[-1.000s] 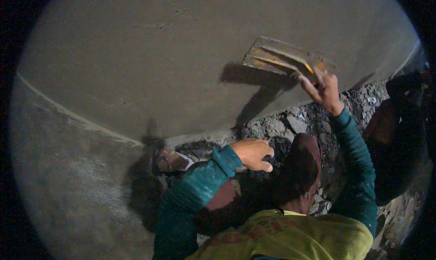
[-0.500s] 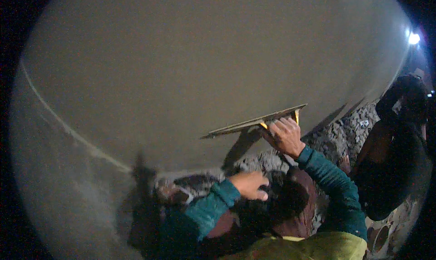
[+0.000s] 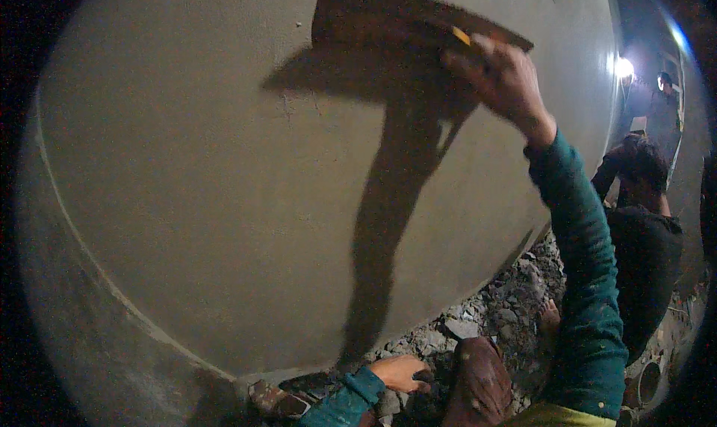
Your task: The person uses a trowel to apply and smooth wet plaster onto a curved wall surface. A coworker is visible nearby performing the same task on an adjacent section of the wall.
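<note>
High on the grey plastered wall [image 3: 246, 195], my right hand [image 3: 508, 80] is closed round the handle of a plastering trowel [image 3: 381, 20]. Its wide flat blade is up at the wall, with a bit of yellow showing at the handle mount. Whether the whole blade touches the plaster, I cannot tell. A dark shadow of the trowel and arm falls down the wall below. Low down, beside my bent knee [image 3: 482, 382], my left hand [image 3: 403, 372] hangs with loosely bent fingers and holds nothing that I can see.
Broken rubble [image 3: 515, 300] lies along the foot of the wall. At the right a person in dark clothes [image 3: 646, 255] crouches close to my right arm, with another person [image 3: 663, 113] farther back. A bright lamp [image 3: 624, 69] shines there. A round pipe end [image 3: 648, 381] lies at lower right.
My right hand has carried the trowel up the wall, and its blade now shows broad instead of edge-on. The view has shifted; my left hand stays low near the knee.
</note>
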A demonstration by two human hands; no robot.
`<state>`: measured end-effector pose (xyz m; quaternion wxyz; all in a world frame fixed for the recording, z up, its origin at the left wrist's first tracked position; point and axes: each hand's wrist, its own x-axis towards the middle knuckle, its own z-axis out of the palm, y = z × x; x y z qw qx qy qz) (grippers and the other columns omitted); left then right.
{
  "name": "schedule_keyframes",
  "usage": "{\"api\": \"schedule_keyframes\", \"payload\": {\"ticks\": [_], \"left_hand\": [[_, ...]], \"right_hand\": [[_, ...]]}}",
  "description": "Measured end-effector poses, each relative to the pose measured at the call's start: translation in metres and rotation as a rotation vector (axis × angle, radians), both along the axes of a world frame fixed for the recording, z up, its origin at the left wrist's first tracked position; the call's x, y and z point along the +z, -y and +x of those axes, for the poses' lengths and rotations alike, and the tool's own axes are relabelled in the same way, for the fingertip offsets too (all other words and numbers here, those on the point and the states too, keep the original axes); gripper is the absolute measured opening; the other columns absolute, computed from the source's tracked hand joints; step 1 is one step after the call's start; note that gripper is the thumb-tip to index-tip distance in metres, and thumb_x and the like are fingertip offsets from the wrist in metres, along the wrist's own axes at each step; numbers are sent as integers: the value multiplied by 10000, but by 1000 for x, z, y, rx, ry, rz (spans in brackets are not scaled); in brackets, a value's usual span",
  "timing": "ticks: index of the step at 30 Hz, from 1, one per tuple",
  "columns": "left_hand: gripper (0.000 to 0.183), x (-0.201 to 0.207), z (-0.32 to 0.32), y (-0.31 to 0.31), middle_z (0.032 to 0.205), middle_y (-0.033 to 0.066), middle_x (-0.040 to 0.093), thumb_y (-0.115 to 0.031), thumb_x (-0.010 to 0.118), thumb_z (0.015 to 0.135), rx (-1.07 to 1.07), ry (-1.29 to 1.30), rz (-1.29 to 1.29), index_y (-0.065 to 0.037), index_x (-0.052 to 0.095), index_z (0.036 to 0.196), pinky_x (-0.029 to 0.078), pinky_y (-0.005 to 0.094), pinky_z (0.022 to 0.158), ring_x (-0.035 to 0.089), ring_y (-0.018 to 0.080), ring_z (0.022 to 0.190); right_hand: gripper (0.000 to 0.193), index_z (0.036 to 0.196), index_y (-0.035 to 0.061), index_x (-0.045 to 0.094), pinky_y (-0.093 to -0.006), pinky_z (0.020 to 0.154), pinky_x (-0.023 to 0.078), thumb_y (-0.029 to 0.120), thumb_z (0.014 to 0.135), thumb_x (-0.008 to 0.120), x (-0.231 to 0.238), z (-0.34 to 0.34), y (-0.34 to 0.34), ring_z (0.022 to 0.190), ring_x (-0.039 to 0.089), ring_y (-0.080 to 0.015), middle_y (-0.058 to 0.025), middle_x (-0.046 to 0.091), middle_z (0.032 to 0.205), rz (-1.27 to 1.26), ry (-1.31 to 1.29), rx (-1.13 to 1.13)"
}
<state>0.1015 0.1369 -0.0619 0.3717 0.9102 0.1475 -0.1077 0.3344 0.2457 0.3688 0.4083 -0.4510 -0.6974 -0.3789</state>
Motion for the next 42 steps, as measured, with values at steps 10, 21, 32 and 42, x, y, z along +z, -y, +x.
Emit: {"api": "schedule_keyframes", "payload": {"ticks": [10, 21, 32, 42], "left_hand": [[744, -28, -21, -2, 1257, 252, 607, -648, 608, 873, 86, 106, 38, -43, 593, 1307, 464, 486, 993, 566, 415, 1193], [619, 29, -16, 23, 1186, 208, 670, -526, 648, 854, 161, -4, 44, -54, 637, 1254, 491, 484, 969, 620, 394, 1130], [676, 57, -20, 18, 1241, 218, 649, -595, 570, 891, 282, -219, 70, -70, 596, 1316, 471, 462, 1011, 611, 395, 1157], [473, -28, 1, 12, 949, 255, 693, -424, 683, 806, 308, 239, 156, 20, 691, 968, 525, 509, 830, 672, 413, 957]], "right_hand": [[308, 1194, 90, 656, -323, 769, 554, 201, 925, 555, 186, 26, -22, 908, 661, -208, -52, 674, 980, 279, 310, -993], [380, 832, 126, 559, -239, 468, 417, 483, 946, 624, -47, -68, 74, 575, 535, -86, 8, 540, 714, -317, -877, 794], [342, 957, -28, 628, -362, 569, 465, 314, 951, 626, -146, -176, 51, 644, 612, -200, -124, 666, 768, -402, -706, 769], [312, 1117, 95, 674, -256, 549, 450, 361, 976, 593, -52, 29, 23, 658, 554, -89, -9, 613, 852, -70, -787, 548]]}}
